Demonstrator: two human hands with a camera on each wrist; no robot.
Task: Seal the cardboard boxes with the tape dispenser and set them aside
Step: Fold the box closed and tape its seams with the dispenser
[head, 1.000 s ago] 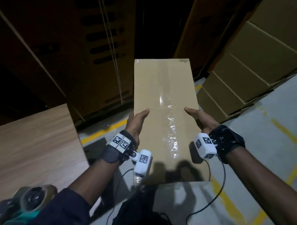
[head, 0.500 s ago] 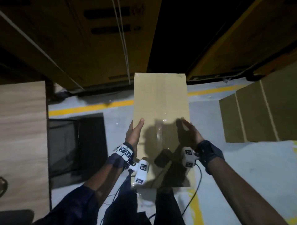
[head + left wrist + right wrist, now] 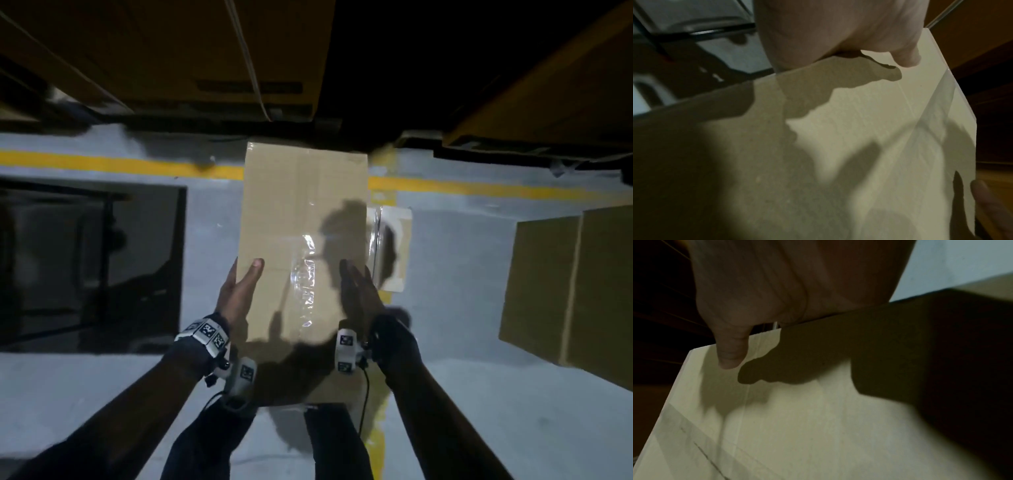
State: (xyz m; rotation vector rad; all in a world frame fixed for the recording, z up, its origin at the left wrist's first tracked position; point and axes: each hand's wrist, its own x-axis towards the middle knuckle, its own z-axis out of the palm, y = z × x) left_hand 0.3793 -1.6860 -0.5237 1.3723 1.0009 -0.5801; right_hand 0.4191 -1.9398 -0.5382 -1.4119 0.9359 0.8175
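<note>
A long cardboard box (image 3: 301,212) with a strip of clear tape (image 3: 305,274) down its top face hangs above the grey floor, held between both hands. My left hand (image 3: 239,291) grips its left edge, with the thumb (image 3: 906,56) lying on the top face (image 3: 859,146) and the fingers down the side. On the right edge my right hand (image 3: 359,294) is blurred; its thumb (image 3: 731,353) reaches over the top face (image 3: 797,426). The fingers of both hands are hidden behind the box. No tape dispenser is in view.
A brown carton (image 3: 565,291) stands on the floor at the right. A dark frame (image 3: 92,263) lies at the left. A yellow floor line (image 3: 102,162) runs across behind the box. Large brown cartons (image 3: 171,51) fill the top. A pale flat piece (image 3: 394,246) lies beneath the box's right edge.
The view has tipped down towards the floor. The box, still held in both hands, has come lower over the floor. The wooden table and the tape dispenser on it have left the view.
</note>
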